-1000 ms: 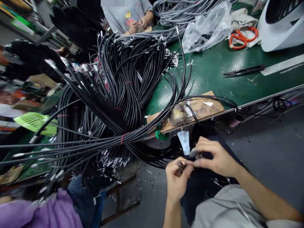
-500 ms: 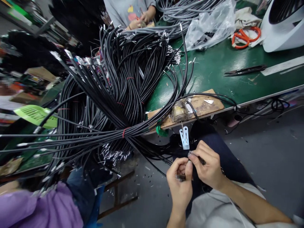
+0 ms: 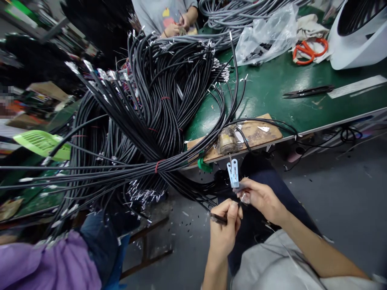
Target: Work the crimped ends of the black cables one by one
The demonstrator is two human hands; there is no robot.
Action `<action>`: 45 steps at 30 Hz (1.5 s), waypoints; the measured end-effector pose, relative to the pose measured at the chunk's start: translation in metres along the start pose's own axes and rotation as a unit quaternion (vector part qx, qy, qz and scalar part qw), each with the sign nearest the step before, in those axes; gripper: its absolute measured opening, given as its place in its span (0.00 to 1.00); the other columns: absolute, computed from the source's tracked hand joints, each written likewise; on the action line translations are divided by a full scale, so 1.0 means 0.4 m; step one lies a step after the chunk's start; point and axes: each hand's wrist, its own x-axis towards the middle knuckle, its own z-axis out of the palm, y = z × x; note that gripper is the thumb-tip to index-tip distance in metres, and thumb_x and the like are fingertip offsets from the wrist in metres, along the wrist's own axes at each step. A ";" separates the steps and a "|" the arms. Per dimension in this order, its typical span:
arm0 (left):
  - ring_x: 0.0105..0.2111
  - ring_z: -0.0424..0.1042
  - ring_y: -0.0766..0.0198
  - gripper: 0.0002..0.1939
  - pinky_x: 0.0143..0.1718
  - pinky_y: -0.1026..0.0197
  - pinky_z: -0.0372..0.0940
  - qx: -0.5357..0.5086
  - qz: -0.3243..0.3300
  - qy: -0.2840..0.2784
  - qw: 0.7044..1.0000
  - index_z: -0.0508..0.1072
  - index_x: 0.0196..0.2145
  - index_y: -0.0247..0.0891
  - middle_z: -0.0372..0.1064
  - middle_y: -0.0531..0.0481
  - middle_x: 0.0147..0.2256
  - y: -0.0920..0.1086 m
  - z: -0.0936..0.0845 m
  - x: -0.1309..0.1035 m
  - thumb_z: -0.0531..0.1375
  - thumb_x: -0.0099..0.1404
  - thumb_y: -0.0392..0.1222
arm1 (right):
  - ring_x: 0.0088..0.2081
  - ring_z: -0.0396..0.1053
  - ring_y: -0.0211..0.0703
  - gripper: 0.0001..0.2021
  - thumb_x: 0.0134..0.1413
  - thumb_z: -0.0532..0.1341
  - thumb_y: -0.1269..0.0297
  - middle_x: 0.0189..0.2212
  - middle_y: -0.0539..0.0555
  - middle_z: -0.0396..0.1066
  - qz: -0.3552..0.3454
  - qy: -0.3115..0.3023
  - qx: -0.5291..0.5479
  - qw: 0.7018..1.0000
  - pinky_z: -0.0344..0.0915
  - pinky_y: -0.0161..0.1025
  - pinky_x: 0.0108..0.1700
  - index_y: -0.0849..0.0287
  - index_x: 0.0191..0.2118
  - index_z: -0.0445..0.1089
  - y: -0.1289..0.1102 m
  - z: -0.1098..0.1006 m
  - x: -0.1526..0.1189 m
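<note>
Left hand [image 3: 223, 230] grips black cable [image 3: 218, 218], right hand [image 3: 263, 199] pinches grey piece [image 3: 240, 188]: apparently end-work; next move needs steady alignment.

Open room over the floor [image 3: 347, 197] rightward; light-blue clip [image 3: 235, 182] just ahead of the right fingers [image 3: 253, 187], black cables [image 3: 173, 164] leftward.

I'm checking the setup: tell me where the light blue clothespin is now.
In the head view, the light blue clothespin is slightly right of centre, between the near edge of the wooden board and the right hand.
</note>
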 end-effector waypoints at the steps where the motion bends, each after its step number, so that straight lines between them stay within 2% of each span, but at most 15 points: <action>1: 0.13 0.48 0.76 0.25 0.13 0.71 0.43 -0.008 -0.016 -0.008 1.000 0.63 0.19 0.34 0.51 0.58 0.15 0.001 -0.003 0.001 0.55 0.67 0.55 | 0.33 0.64 0.39 0.13 0.57 0.62 0.54 0.32 0.54 0.66 -0.015 -0.008 -0.028 0.999 0.63 0.37 0.36 0.61 0.36 0.72 -0.009 -0.003 0.002; 4: 0.11 0.48 0.77 0.23 0.12 0.71 0.42 -0.034 -0.028 -0.020 0.999 0.65 0.21 0.34 0.53 0.58 0.15 -0.003 -0.005 0.003 0.57 0.65 0.55 | 0.30 0.64 0.38 0.12 0.53 0.65 0.57 0.27 0.52 0.65 -0.018 0.008 -0.046 0.999 0.63 0.35 0.32 0.61 0.29 0.69 -0.026 -0.001 0.009; 7: 0.12 0.54 0.76 0.19 0.13 0.72 0.48 -0.054 0.013 -0.010 0.998 0.65 0.23 0.35 0.58 0.57 0.16 -0.016 0.003 0.005 0.62 0.62 0.52 | 0.25 0.62 0.37 0.15 0.52 0.65 0.55 0.22 0.49 0.63 0.001 0.047 -0.031 0.998 0.62 0.35 0.27 0.60 0.25 0.65 -0.024 0.017 0.010; 9: 0.13 0.58 0.74 0.19 0.15 0.71 0.51 -0.059 0.027 0.006 0.998 0.63 0.23 0.36 0.59 0.57 0.15 -0.025 0.011 0.005 0.63 0.61 0.51 | 0.25 0.62 0.38 0.13 0.54 0.63 0.59 0.23 0.50 0.63 -0.045 0.100 -0.093 0.990 0.61 0.36 0.26 0.59 0.25 0.64 -0.019 0.032 0.003; 13: 0.12 0.55 0.75 0.19 0.15 0.72 0.50 -0.052 0.023 0.045 0.997 0.63 0.22 0.36 0.56 0.59 0.13 -0.028 0.026 0.003 0.62 0.62 0.50 | 0.31 0.64 0.43 0.06 0.54 0.58 0.75 0.27 0.54 0.66 -0.242 0.173 -0.311 0.903 0.63 0.42 0.34 0.58 0.30 0.67 -0.014 0.047 -0.008; 16: 0.11 0.52 0.78 0.19 0.12 0.72 0.46 -0.064 0.012 0.092 0.994 0.66 0.23 0.34 0.57 0.59 0.15 -0.024 0.027 -0.001 0.61 0.63 0.52 | 0.33 0.65 0.45 0.07 0.53 0.57 0.78 0.31 0.57 0.68 -0.316 0.132 -0.370 0.864 0.65 0.44 0.36 0.59 0.35 0.68 -0.010 0.036 -0.006; 20: 0.12 0.52 0.78 0.19 0.12 0.72 0.45 -0.079 -0.002 0.100 0.992 0.70 0.24 0.33 0.62 0.56 0.18 -0.024 0.021 0.003 0.62 0.62 0.52 | 0.29 0.62 0.41 0.05 0.54 0.59 0.73 0.27 0.52 0.65 -0.213 0.084 -0.288 0.930 0.63 0.40 0.32 0.58 0.29 0.66 0.004 0.010 -0.003; 23: 0.14 0.55 0.76 0.18 0.14 0.71 0.48 -0.076 0.012 0.091 0.993 0.71 0.24 0.33 0.62 0.55 0.18 -0.025 0.017 0.010 0.63 0.61 0.52 | 0.29 0.61 0.39 0.01 0.56 0.60 0.67 0.29 0.52 0.65 -0.110 0.090 -0.181 0.973 0.62 0.37 0.29 0.58 0.34 0.68 0.002 0.002 -0.005; 25: 0.14 0.55 0.75 0.19 0.15 0.70 0.49 -0.067 0.013 0.080 0.994 0.71 0.23 0.33 0.61 0.55 0.17 -0.020 0.010 0.015 0.62 0.61 0.52 | 0.31 0.63 0.40 0.04 0.58 0.60 0.66 0.32 0.54 0.68 -0.097 0.050 -0.183 0.977 0.63 0.38 0.33 0.59 0.38 0.70 -0.011 0.004 -0.005; 29: 0.13 0.52 0.75 0.23 0.15 0.69 0.47 -0.006 -0.005 -0.019 1.000 0.70 0.19 0.33 0.58 0.55 0.14 0.005 -0.023 0.029 0.60 0.63 0.54 | 0.28 0.61 0.40 0.14 0.60 0.59 0.65 0.22 0.53 0.67 -0.127 -0.010 -0.226 0.966 0.59 0.39 0.34 0.60 0.23 0.71 -0.036 0.005 0.001; 32: 0.15 0.57 0.72 0.21 0.17 0.68 0.51 0.020 0.080 -0.103 0.991 0.72 0.20 0.34 0.62 0.52 0.17 0.020 -0.048 0.047 0.61 0.62 0.52 | 0.23 0.59 0.36 0.20 0.56 0.62 0.52 0.18 0.50 0.63 -0.003 -0.073 -0.041 0.997 0.56 0.35 0.25 0.62 0.21 0.70 -0.031 0.002 0.008; 34: 0.19 0.61 0.69 0.19 0.20 0.67 0.54 0.017 0.144 -0.109 0.983 0.73 0.21 0.35 0.64 0.51 0.19 0.022 -0.053 0.062 0.63 0.61 0.52 | 0.19 0.58 0.33 0.22 0.49 0.65 0.46 0.16 0.49 0.63 0.104 -0.095 0.106 0.984 0.52 0.32 0.20 0.63 0.20 0.69 -0.020 0.002 0.015; 36: 0.21 0.61 0.68 0.17 0.22 0.66 0.55 0.014 0.189 -0.087 0.978 0.73 0.22 0.35 0.64 0.51 0.20 0.020 -0.049 0.074 0.64 0.59 0.51 | 0.14 0.55 0.30 0.21 0.43 0.67 0.48 0.14 0.48 0.63 0.191 -0.106 0.182 0.959 0.50 0.30 0.16 0.64 0.18 0.69 -0.012 0.000 0.025; 40: 0.23 0.61 0.68 0.13 0.24 0.66 0.55 0.032 0.221 -0.049 0.973 0.72 0.22 0.36 0.63 0.53 0.21 0.010 -0.034 0.081 0.67 0.58 0.44 | 0.10 0.53 0.28 0.13 0.37 0.66 0.60 0.10 0.47 0.63 0.260 -0.084 0.162 0.948 0.47 0.29 0.13 0.64 0.14 0.69 -0.020 -0.018 0.056; 45: 0.23 0.60 0.69 0.10 0.24 0.66 0.55 0.009 0.230 -0.010 0.973 0.71 0.22 0.36 0.61 0.55 0.22 -0.001 -0.034 0.072 0.68 0.56 0.39 | 0.14 0.55 0.28 0.15 0.39 0.68 0.57 0.13 0.48 0.66 0.182 0.034 0.081 0.979 0.45 0.29 0.17 0.64 0.17 0.70 -0.058 -0.043 0.122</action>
